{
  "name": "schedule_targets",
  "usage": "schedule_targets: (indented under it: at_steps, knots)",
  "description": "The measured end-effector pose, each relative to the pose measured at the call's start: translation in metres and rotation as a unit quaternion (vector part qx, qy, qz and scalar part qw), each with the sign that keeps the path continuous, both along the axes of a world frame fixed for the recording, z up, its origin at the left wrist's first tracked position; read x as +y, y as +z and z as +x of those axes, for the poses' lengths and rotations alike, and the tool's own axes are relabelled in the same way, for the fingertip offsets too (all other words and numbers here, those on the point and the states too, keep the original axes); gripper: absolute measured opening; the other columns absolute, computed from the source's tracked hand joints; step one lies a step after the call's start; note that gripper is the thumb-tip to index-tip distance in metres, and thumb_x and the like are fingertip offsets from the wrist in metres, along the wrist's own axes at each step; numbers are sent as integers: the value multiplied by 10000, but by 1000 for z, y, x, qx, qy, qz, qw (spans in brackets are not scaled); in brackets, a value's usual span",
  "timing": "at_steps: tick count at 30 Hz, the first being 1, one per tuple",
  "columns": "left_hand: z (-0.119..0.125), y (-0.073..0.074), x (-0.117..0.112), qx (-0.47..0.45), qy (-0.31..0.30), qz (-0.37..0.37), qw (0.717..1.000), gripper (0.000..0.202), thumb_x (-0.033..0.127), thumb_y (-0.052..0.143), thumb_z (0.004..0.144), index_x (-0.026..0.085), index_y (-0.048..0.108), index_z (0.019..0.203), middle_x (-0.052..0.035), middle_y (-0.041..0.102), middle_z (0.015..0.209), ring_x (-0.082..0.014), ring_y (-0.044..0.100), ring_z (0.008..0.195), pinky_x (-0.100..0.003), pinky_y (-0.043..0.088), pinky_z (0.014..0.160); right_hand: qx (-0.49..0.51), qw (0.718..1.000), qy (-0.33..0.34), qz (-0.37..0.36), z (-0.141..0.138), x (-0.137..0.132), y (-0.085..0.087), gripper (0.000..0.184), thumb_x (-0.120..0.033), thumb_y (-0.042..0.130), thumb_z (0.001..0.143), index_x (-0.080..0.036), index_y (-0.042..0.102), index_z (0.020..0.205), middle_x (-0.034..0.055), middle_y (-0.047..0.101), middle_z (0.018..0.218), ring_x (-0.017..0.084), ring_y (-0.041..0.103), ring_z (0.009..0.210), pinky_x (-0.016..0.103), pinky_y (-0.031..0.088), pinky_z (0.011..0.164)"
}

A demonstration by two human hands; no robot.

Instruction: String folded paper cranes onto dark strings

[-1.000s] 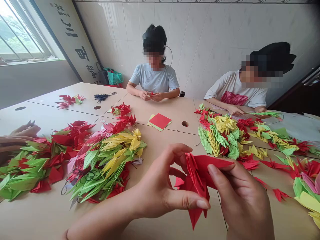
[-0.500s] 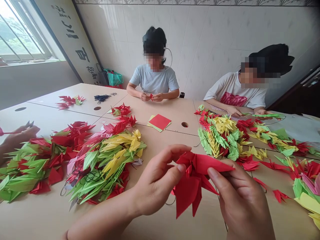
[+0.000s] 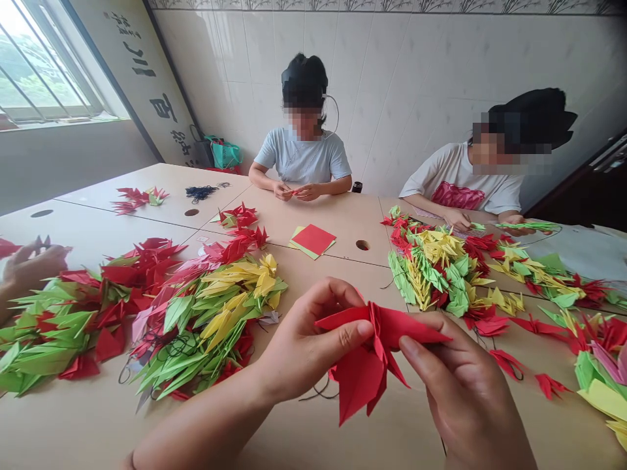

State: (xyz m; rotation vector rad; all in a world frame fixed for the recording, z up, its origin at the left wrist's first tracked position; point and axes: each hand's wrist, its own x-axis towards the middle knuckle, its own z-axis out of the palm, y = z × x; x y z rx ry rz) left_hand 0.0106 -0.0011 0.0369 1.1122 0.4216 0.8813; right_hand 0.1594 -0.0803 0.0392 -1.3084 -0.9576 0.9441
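Observation:
Red folded paper cranes [image 3: 360, 375], bunched together, are held up above the table between my two hands. My left hand [image 3: 318, 339] pinches the left side, its thumb lying across a pointed red flap near the centre. On the other side, my right hand [image 3: 465, 378] grips a long red wing between thumb and fingers. Several points and flaps hang down below my hands. A dark cord [image 3: 321, 390] loops out under my left hand; where it joins the paper is hidden.
Heaped folded paper in green, yellow and red lies at left [image 3: 210, 313] and right [image 3: 431, 261]. Square paper sheets [image 3: 316, 240] lie mid-table near a round hole [image 3: 362, 245]. Two people sit opposite, working with paper. Another person's hand [image 3: 34, 264] holds a dark tool at far left.
My left thumb has moved across the paper, and a pointed flap now shows on the left side. The held paper has turned slightly and shifted a little left.

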Motion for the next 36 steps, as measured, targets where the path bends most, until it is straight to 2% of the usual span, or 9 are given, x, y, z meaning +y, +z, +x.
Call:
schedule_targets:
  at_steps: [6, 9, 17, 23, 25, 27, 31, 33, 36]
  knots:
    - [1, 1, -2, -13, -35, -34, 999, 260, 225, 780, 761, 159, 542, 844, 31, 580, 744, -40, 500, 562, -146, 427, 523, -35, 998, 49, -7, -2, 3, 8, 249, -483, 658, 828, -235, 657, 804, 14, 655, 693, 177, 616, 636, 245, 504, 558]
    - [2, 2, -4, -16, -42, -49, 998, 295, 224, 811, 721, 149, 544, 820, 26, 587, 721, -48, 507, 565, -151, 434, 529, -31, 996, 84, -29, -1, 3, 10, 286, -509, 664, 813, -229, 647, 759, 14, 641, 647, 178, 599, 585, 262, 493, 530]
    - [1, 5, -7, -5, -34, -53, 998, 335, 193, 860, 642, 148, 549, 759, 22, 590, 702, -63, 517, 579, -167, 436, 539, -19, 995, 89, -48, 7, 2, 8, 318, -520, 739, 737, -225, 645, 667, -11, 524, 575, 169, 515, 562, 260, 416, 482]
    - [-1, 4, -3, -28, -39, -40, 998, 220, 212, 780, 750, 155, 570, 785, 5, 621, 730, -83, 557, 614, -192, 467, 583, 30, 992, 120, 15, 14, 5, -5, 189, -412, 678, 833, -239, 708, 761, 2, 567, 591, 138, 480, 483, 246, 387, 423]
    - [-5, 5, -1, 0, -42, -1, 999, 157, 230, 736, 798, 163, 595, 808, -3, 629, 754, -96, 565, 644, -214, 480, 617, 12, 994, 99, 38, 16, 5, -6, 171, -399, 684, 832, -244, 723, 774, 14, 610, 619, 148, 522, 509, 250, 425, 442]
    - [-9, 8, 2, 85, -4, 96, 992, 82, 240, 701, 829, 183, 651, 861, -15, 643, 794, -119, 569, 712, -241, 481, 676, -26, 996, 67, 53, 16, 5, -5, 173, -405, 691, 826, -243, 729, 779, 23, 645, 651, 159, 556, 536, 257, 461, 464]
    - [-15, 10, 3, 270, 123, 306, 904, 170, 191, 644, 860, 252, 720, 1000, -20, 673, 801, -160, 549, 789, -254, 443, 705, -133, 990, -3, 37, 11, 6, 1, 220, -435, 712, 794, -228, 713, 720, 19, 644, 656, 172, 580, 574, 257, 477, 486]
    - [-16, 10, 1, 289, 123, 326, 892, 181, 171, 606, 878, 248, 714, 1003, -10, 684, 782, -143, 547, 723, -237, 432, 653, -156, 987, -26, 27, 9, 6, 3, 245, -452, 709, 791, -226, 701, 695, 18, 639, 653, 180, 585, 604, 262, 474, 506]
    - [-15, 12, -2, 286, 81, 295, 908, 175, 136, 552, 896, 212, 690, 972, 3, 700, 790, -102, 540, 628, -207, 420, 588, -165, 986, -19, 29, 7, 6, 4, 237, -442, 702, 801, -231, 685, 693, 19, 652, 664, 191, 606, 649, 258, 476, 523]
